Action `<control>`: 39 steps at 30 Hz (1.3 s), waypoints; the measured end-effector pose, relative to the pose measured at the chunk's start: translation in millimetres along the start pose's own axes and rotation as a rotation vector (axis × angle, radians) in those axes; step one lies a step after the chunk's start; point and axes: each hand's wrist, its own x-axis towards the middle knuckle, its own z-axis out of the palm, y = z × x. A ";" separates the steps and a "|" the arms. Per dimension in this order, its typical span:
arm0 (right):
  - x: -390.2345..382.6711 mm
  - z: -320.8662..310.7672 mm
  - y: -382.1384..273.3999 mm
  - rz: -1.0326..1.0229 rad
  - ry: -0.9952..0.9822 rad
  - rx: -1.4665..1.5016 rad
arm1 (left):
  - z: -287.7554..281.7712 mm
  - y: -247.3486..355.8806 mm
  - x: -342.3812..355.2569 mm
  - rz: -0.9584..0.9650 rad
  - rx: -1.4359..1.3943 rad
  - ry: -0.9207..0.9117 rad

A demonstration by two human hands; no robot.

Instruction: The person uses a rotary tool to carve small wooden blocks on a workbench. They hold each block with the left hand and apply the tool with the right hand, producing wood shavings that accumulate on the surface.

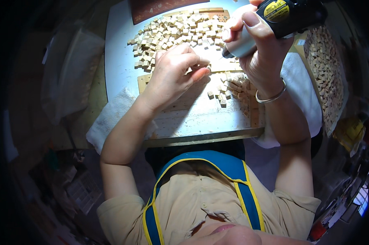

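My right hand (260,45) grips a black rotary tool (297,18) with a round yellow label and a silver nose. The tool's thin tip points down and left, close to my left fingertips. My left hand (176,69) pinches a small pale wooden cube (209,66), mostly hidden by the fingers. Beyond my hands, a heap of loose wooden cubes (184,28) covers the far part of the white board (172,124). A smaller group of cubes (224,92), some with darker marked faces, lies between my two forearms on the near side.
A box (327,69) full of small wooden cubes stands at the right. White cloths (115,116) hang over the board's left and right corners. A reddish-brown panel (164,8) lies at the far edge, and a wooden strip (256,112) is near the right corner.
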 end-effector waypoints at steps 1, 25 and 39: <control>-3.0 8.5 -12.1 0.063 0.026 0.004 | 0.9 0.3 -0.9 -0.011 0.012 0.003; -26.5 -16.9 22.8 -0.018 -0.298 -0.251 | 8.6 2.8 0.7 -0.180 -0.079 0.061; -20.5 -20.8 21.3 -0.011 -0.241 -0.176 | 5.0 2.0 -3.0 0.026 0.091 0.065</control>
